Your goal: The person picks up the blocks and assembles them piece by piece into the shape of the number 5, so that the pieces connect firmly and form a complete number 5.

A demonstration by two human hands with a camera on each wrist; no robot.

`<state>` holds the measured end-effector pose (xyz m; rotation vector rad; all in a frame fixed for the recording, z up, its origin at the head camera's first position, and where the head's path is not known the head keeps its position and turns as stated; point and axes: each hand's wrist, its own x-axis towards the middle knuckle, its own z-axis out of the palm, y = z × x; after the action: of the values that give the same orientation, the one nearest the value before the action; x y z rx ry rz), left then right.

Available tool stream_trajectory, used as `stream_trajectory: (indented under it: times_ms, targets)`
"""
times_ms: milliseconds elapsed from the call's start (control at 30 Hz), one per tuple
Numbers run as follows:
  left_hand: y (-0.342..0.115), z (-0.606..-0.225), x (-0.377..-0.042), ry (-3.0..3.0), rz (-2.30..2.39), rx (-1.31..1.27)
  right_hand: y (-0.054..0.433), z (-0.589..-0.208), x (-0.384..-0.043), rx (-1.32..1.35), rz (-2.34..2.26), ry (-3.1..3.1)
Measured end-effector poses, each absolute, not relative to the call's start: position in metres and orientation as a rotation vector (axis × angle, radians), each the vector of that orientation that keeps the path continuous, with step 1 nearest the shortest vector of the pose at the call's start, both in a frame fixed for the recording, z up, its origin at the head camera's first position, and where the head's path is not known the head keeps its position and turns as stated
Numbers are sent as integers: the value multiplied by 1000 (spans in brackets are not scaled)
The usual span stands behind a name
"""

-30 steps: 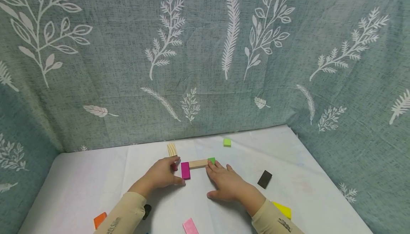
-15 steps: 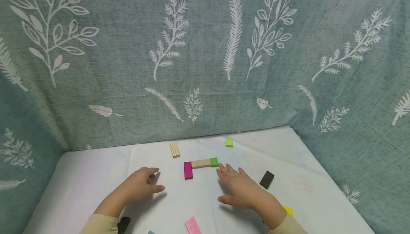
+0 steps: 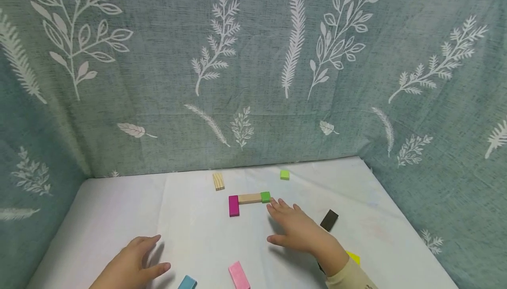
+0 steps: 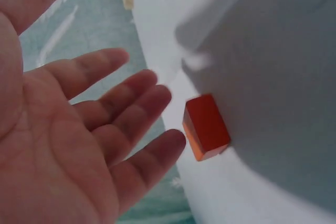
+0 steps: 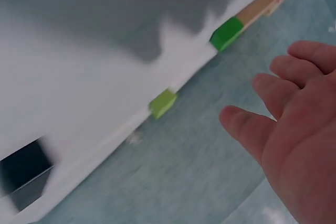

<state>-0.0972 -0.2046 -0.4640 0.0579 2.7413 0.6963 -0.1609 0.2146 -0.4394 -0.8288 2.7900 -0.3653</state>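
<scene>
Three blocks lie end to end on the white table (image 3: 119, 210): a magenta block (image 3: 233, 205), a plain wooden block (image 3: 249, 198) and a green block (image 3: 265, 197). My right hand (image 3: 293, 228) lies flat and open just in front of the green block, fingertips almost at it; the right wrist view shows that hand (image 5: 294, 124) with straight fingers and the green block (image 5: 227, 32) beyond. My left hand (image 3: 132, 263) hovers open at the near left, holding nothing. In the left wrist view its open palm (image 4: 79, 140) is beside an orange block (image 4: 206, 127).
A ridged wooden block (image 3: 218, 181) and a small light green block (image 3: 284, 174) lie near the back. A black block (image 3: 329, 220) and a yellow block (image 3: 354, 257) are right of my right hand. A pink block (image 3: 239, 275) and a blue block (image 3: 187, 283) lie at the front. Leaf-print curtains enclose the table.
My left hand has drawn back from the magenta block to the near left corner. My right hand has slid slightly back from the green block. The row of blocks stays put.
</scene>
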Motion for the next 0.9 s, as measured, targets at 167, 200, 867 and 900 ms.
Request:
stream_trajectory:
  times_ms: [167, 200, 867, 900]
  targets:
    - [-191, -469, -82, 2767, 671, 34, 168, -446, -183, -873, -174, 2790]
    - [-189, -469, -81, 2764, 671, 30, 159, -447, -187, -879, -145, 2788]
    - [-132, -433, -146, 2957, 665, 423, 137, -475, -212, -786, -67, 2829]
    - [-128, -434, -158, 2965, 666, 431, 137, -477, -210, -784, -76, 2828]
